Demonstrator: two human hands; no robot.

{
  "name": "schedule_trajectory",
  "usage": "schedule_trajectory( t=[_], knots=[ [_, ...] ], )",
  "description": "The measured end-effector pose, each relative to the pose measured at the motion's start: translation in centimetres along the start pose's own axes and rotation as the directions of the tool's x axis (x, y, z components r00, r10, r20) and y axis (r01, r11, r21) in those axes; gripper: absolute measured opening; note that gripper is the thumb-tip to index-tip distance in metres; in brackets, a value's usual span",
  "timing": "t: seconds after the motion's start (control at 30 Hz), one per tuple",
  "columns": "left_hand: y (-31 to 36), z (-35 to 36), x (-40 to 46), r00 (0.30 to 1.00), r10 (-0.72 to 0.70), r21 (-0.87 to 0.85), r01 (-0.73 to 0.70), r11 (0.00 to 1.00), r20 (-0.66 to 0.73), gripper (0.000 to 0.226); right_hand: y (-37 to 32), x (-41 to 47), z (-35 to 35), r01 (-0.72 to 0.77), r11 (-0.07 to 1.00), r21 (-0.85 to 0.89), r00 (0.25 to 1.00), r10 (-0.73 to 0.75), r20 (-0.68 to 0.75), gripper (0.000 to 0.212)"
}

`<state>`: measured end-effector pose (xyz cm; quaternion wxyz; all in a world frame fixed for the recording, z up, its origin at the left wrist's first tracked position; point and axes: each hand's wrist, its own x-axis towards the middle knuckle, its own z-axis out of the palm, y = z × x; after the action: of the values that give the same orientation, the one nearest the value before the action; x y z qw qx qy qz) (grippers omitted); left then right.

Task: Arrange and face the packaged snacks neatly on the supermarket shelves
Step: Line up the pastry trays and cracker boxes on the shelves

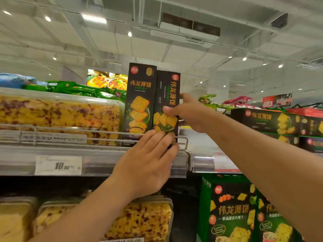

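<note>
Steadying two tall black cracker boxes at the right end of the upper shelf, we work with both hands.

Our right hand (pixel 187 113) grips the right-hand box (pixel 166 102), thumb across its printed front, fingers curled round its far edge. Below that thumb our left hand (pixel 148 165) lies flat, fingers straight and close together, their tips pressing the box's lower front just above the wire rail (pixel 70 131). Touching it left of our fingertips stands the second box (pixel 139 95), upright. Further left sits a clear tub of yellow cake (pixel 59 114); a price tag (pixel 58 165) hangs below it.
</note>
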<state>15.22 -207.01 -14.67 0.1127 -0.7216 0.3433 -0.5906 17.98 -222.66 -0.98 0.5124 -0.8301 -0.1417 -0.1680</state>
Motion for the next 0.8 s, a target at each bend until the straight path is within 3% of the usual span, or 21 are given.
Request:
schedule_trajectory(
  t=[0.07,0.17,0.47,0.8],
  knots=[
    [0.0,0.0,0.0,1.0,-0.005,-0.01,0.005,1.0,-0.007,0.045,-0.2,0.0,-0.9,0.051,0.998,0.022,0.998,-0.05,-0.041,0.067],
    [0.0,0.0,0.1,1.0,-0.011,-0.011,0.011,1.0,-0.014,0.043,-1.1,-0.3,-3.8,0.112,0.973,-0.202,0.99,-0.127,-0.062,0.06],
    [0.3,0.2,0.1,0.999,-0.023,-0.015,0.022,1.0,-0.049,0.037,0.6,-2.1,-7.6,0.071,0.73,-0.68,0.981,0.072,0.179,0.071],
    [0.5,0.4,0.1,0.998,-0.026,-0.023,0.025,0.999,-0.054,0.038,1.1,-2.6,-7.3,0.114,0.667,-0.736,0.927,0.194,0.32,0.072]
  ],
)
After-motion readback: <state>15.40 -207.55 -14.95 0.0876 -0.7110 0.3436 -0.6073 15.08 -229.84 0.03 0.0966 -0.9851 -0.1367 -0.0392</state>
